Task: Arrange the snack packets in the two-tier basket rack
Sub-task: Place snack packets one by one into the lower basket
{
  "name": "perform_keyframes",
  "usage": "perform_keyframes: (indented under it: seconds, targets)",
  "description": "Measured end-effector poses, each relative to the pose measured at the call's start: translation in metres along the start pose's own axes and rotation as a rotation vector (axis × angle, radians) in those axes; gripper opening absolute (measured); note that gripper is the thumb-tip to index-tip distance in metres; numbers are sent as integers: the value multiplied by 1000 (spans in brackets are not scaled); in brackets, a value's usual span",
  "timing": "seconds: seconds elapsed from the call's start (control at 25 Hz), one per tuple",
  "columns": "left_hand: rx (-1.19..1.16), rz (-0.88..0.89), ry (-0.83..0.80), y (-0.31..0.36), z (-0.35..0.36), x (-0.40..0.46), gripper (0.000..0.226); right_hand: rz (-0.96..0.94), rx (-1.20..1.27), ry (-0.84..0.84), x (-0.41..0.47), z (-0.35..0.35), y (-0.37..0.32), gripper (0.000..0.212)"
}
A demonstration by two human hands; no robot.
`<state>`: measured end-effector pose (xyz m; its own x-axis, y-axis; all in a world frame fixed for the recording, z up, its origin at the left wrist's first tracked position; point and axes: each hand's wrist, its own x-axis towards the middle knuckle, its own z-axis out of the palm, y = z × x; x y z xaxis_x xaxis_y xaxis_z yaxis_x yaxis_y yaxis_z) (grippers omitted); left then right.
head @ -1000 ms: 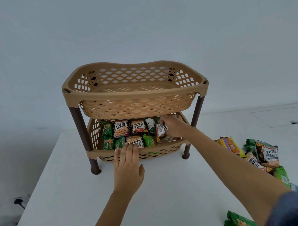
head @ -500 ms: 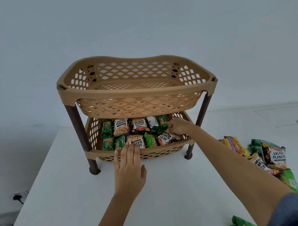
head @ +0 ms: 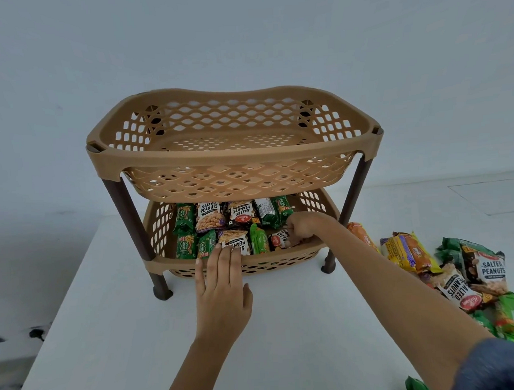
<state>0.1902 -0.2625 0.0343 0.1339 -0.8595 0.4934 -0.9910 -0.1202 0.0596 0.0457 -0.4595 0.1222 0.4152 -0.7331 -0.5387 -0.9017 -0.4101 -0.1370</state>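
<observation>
A single head-worn wide-angle view looks forward and down from the person's side of the table [head: 132, 333]; it faces the front of the two-tier rack [head: 233, 154], which stands near and centred, its upper basket seen from slightly above. Both hands reach away from the lens; the pale wall fills the upper half, and loose packets [head: 471, 277] sit at the right edge.
</observation>
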Motion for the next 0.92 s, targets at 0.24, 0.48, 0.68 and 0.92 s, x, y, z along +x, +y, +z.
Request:
perform_keyframes:
  seconds: [0.24,0.48,0.68,0.92]
  targets:
    - [-5,-18,-11,2,2,0,72,20,-17,-21,-9,1,2,25]
    - [-60,-48,-6,6,-13,-3,73,0,298,594,-45,32,-10,11]
    - [-222,-18,-81,28,-10,-53,56,-205,435,1258,-96,104,5,3]
    - [-179,-59,-370,27,5,-87,61,169,401,1078,-100,147,88,16]
